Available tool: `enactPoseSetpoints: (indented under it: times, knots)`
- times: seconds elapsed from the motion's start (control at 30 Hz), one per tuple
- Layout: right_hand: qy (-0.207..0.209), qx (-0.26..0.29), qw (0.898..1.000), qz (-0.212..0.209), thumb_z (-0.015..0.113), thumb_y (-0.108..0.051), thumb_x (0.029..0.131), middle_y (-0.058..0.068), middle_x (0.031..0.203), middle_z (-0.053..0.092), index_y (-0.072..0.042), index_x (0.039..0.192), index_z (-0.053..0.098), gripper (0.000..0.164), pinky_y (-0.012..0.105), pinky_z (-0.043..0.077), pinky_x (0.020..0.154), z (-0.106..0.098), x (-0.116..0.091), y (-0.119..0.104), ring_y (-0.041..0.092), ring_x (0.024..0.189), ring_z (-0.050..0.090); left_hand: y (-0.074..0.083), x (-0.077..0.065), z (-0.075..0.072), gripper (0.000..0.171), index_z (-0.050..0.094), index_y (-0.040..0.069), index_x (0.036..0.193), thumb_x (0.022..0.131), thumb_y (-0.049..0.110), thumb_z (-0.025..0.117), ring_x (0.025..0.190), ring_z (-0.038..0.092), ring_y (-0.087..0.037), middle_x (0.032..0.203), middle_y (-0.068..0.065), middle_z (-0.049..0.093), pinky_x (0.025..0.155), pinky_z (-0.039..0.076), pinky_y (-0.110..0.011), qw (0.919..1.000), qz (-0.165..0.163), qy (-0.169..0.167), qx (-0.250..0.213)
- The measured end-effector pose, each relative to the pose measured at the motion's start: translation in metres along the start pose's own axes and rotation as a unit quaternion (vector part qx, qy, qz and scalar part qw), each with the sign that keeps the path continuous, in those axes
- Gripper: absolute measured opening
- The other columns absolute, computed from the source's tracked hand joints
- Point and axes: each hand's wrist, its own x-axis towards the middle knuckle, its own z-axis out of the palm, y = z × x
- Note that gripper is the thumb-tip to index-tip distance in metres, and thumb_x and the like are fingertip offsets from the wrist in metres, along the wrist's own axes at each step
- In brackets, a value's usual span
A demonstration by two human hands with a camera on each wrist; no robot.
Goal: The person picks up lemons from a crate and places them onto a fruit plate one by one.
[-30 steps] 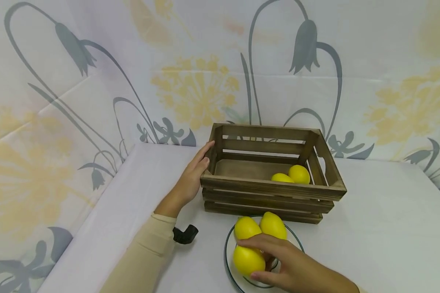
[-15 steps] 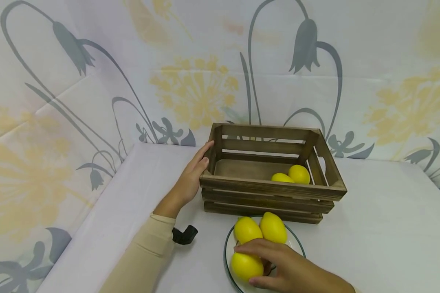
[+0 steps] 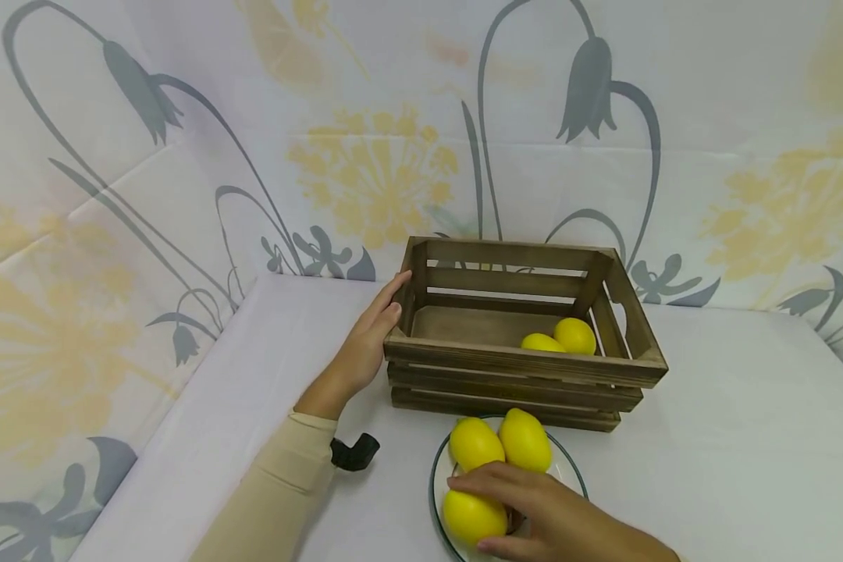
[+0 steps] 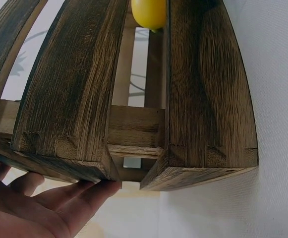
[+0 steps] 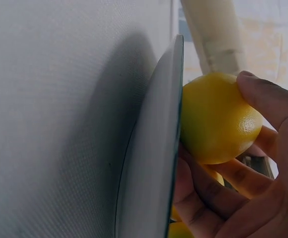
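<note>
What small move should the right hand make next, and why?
Probably lift the nearest lemon off the plate: the right hand curls around it, two lemons lie in the crate, and the left hand touches the crate's side.

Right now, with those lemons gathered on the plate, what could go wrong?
The front lemon is round and looks smooth, so it might slip from the fingers of the right hand. Those fingers are also close to the lemons behind it, so a sideways nudge could set one rolling on the plate. And the left hand touches the crate; a push there might shift it.
</note>
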Motion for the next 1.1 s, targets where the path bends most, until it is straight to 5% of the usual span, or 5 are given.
enactPoseSetpoints:
  times: [0.63,0.8,1.1]
  knots:
    - [-0.042,-0.019,0.998,0.045,0.062,-0.041,0.098,-0.006,0.139,0.057,-0.027,0.149,0.048,0.055,0.030,0.055,0.097,-0.0006,0.0004,-0.0011,0.009,0.120,0.059,-0.0015,0.0005,-0.0005,0.051,0.022,0.028,0.160,0.110,0.034,0.026,0.156,0.007,-0.018,0.168,0.006,0.013,0.125,0.008,-0.055,1.0000,0.004,0.004,0.006]
    - [-0.058,-0.039,0.997,0.031,0.063,-0.042,0.097,-0.002,0.143,0.053,-0.027,0.152,0.043,0.060,0.031,0.056,0.094,-0.0022,-0.0006,0.0005,0.013,0.121,0.060,-0.0030,0.0024,0.0004,0.051,0.022,0.027,0.160,0.110,0.033,0.025,0.156,0.006,-0.018,0.168,0.006,0.013,0.125,0.007,-0.055,1.0000,0.007,0.004,0.005]
    - [-0.011,-0.099,0.995,-0.021,0.066,-0.027,0.098,0.005,0.143,0.053,-0.025,0.151,0.043,0.058,0.023,0.057,0.084,0.0022,-0.0006,0.0045,0.010,0.107,0.065,-0.0030,0.0020,0.0012,0.052,0.022,0.022,0.161,0.109,0.031,0.025,0.156,0.008,-0.018,0.168,0.006,0.015,0.125,0.009,-0.055,0.9998,0.009,0.008,0.015]
